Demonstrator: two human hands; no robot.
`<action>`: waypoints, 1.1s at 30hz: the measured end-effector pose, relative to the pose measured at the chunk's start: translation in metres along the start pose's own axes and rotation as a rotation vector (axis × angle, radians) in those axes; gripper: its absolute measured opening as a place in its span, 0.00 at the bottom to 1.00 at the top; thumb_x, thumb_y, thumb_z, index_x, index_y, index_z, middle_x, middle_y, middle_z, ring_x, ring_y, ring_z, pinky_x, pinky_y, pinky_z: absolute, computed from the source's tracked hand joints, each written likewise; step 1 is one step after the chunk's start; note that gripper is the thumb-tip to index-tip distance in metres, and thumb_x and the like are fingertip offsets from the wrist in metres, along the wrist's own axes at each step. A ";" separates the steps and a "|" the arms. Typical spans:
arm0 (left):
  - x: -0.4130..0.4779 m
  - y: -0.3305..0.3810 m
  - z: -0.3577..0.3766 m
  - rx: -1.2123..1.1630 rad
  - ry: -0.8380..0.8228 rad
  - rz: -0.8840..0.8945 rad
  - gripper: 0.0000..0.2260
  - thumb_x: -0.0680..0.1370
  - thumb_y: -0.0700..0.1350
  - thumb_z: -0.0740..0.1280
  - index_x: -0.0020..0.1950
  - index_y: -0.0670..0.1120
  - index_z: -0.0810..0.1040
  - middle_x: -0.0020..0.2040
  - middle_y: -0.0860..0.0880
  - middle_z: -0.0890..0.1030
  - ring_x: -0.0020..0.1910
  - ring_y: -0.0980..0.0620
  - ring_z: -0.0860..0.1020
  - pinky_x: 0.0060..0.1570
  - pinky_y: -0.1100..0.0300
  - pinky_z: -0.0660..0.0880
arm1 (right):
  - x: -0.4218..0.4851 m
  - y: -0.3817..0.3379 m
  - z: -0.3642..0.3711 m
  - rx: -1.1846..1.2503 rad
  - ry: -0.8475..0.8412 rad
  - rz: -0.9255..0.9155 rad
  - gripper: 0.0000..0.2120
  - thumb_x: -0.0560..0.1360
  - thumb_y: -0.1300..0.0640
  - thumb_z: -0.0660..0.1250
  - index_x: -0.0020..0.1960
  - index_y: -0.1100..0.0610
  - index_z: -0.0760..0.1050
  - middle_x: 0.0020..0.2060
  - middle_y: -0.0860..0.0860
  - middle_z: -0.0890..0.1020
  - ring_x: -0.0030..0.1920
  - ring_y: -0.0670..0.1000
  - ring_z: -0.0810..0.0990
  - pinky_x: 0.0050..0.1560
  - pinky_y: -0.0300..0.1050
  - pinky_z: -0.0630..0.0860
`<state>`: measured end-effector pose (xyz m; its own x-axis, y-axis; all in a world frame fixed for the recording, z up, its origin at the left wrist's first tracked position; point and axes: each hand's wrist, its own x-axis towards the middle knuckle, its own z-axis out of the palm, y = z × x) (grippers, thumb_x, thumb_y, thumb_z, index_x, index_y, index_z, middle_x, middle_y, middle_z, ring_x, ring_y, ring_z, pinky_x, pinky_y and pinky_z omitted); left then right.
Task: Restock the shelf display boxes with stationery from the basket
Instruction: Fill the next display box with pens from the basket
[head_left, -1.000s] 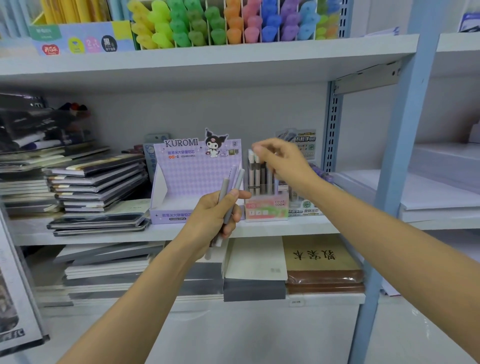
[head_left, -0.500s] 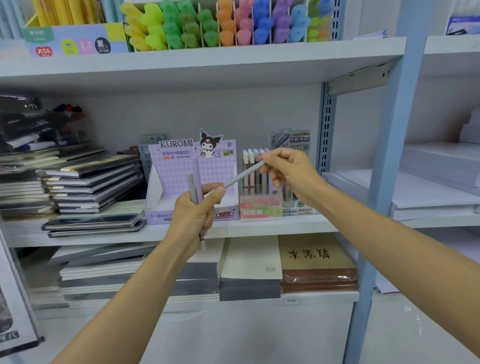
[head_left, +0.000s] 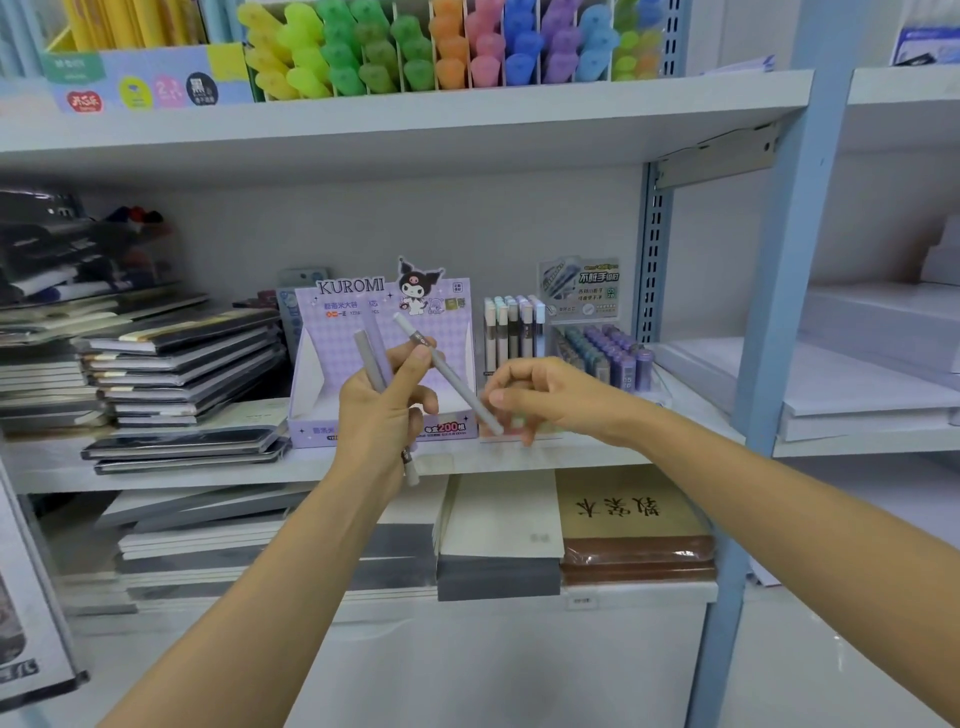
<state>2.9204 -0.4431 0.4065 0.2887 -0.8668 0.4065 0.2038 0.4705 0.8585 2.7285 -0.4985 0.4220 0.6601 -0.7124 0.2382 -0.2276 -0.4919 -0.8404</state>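
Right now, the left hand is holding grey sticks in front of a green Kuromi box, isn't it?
Not quite. The Kuromi box is purple, not green, as the head view shows. The rest is right: the left hand holds grey sticks in front of it.

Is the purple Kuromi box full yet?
Not yet. Upright pastel-capped tubes already stand beside it. The left hand grips slim grey tubes; the right hand pinches another grey tube. The purple Kuromi cardboard box looks empty inside, left to fill.
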 end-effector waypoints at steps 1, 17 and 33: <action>-0.002 0.000 0.001 0.049 -0.021 -0.007 0.05 0.77 0.46 0.70 0.48 0.46 0.83 0.31 0.50 0.78 0.21 0.58 0.69 0.18 0.67 0.59 | 0.002 -0.003 0.001 -0.023 0.076 -0.024 0.12 0.79 0.55 0.64 0.60 0.61 0.73 0.50 0.54 0.83 0.43 0.47 0.82 0.42 0.42 0.80; -0.002 -0.009 0.009 0.184 -0.252 -0.184 0.11 0.81 0.46 0.56 0.50 0.46 0.77 0.33 0.48 0.77 0.28 0.51 0.67 0.21 0.62 0.61 | 0.017 -0.036 -0.027 0.120 0.718 -0.336 0.07 0.80 0.59 0.63 0.53 0.62 0.75 0.39 0.53 0.83 0.36 0.45 0.79 0.36 0.35 0.75; -0.004 -0.010 -0.004 0.216 -0.258 -0.112 0.11 0.83 0.49 0.58 0.51 0.47 0.78 0.28 0.53 0.64 0.24 0.56 0.59 0.21 0.65 0.58 | 0.036 -0.018 -0.039 0.077 0.929 -0.344 0.05 0.81 0.59 0.62 0.52 0.62 0.72 0.39 0.55 0.82 0.40 0.50 0.82 0.41 0.45 0.82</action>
<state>2.9212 -0.4433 0.3952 0.0241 -0.9370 0.3484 0.0098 0.3487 0.9372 2.7284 -0.5353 0.4645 -0.1490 -0.6627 0.7339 -0.0603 -0.7348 -0.6756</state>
